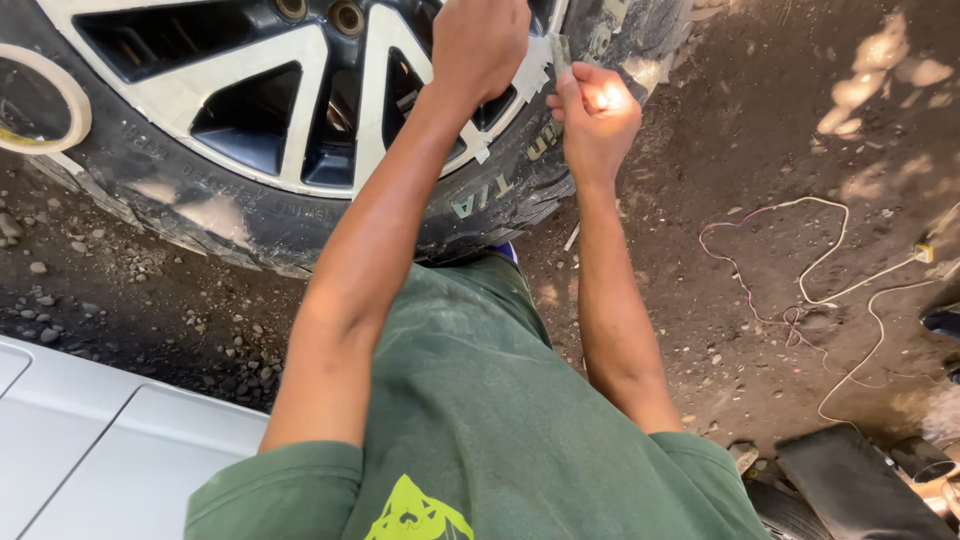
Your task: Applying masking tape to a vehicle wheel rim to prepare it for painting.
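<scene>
Work with the wheel rim (340,130) as it lies, flat in its tyre (250,225) on the gravelly ground (760,110), with short pieces of masking tape (535,75) already overlapping along the rim's edge just under both hands. Press down with the left hand (478,45), fingers curled over and bearing on the taped edge; cannot tell from above whether anything is pinched beneath them. Pinch the loose end of the strip (560,50) in the right hand (597,115), thumb and forefinger closed on it and the other fingers folded in, just beside the left hand at the line where rim meets rubber. Draw the strip taut but without stretching, since stretched tape probably lifts on a curve. Lay short lengths rather than one long run, lapping each over the last so that no bare metal shows between them. Rub each piece down from the anchored end outward, seating the edge exactly in the seam and not up on the tyre wall. Reach for the tape roll (40,100) resting on the tyre, well apart to the left. Mind the thin cord (800,260) trailing on the dirt to the right.
</scene>
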